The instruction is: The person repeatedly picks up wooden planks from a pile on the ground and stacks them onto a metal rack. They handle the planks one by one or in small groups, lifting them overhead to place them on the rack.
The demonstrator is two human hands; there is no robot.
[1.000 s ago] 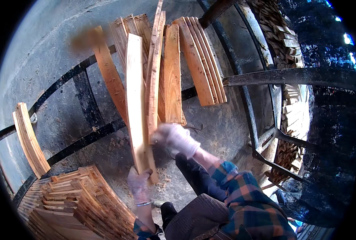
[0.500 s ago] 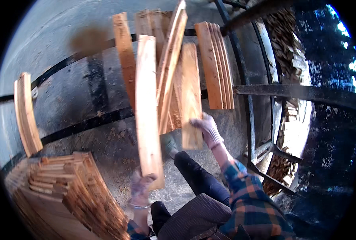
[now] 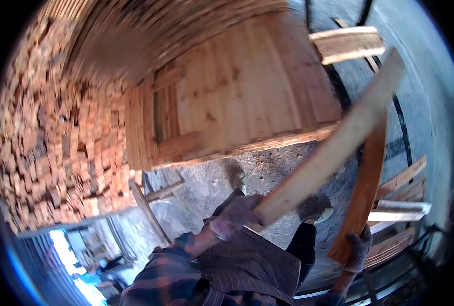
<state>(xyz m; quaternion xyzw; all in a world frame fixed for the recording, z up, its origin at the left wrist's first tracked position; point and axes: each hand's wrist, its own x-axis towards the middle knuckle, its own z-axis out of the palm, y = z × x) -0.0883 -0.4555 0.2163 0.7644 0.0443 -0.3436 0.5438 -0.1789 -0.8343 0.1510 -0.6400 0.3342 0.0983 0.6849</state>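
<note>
My left hand [image 3: 237, 217], in a pale work glove, is closed on the lower end of a long pale wooden board [image 3: 323, 148]. The board slants up to the far right, slightly blurred. My right hand [image 3: 358, 249], also gloved, grips the lower edge of a reddish-brown wooden board [image 3: 362, 199], which stands steeply beside it. The upper part of this board passes behind the pale one. Just beyond the boards is a broad stack of planks [image 3: 237, 86] with a flat layer on top.
A high wall of stacked wood pieces [image 3: 58, 153] fills the left side. Boards [image 3: 349, 45] rest on a dark metal rack at the far right, and several more boards [image 3: 400, 211] lie at the near right. The concrete floor [image 3: 283, 163] shows below the stack.
The view has swung left, from the rack to the plank stack. Both hands have kept a board each and carried them away from the rack; the rack now lies at the right.
</note>
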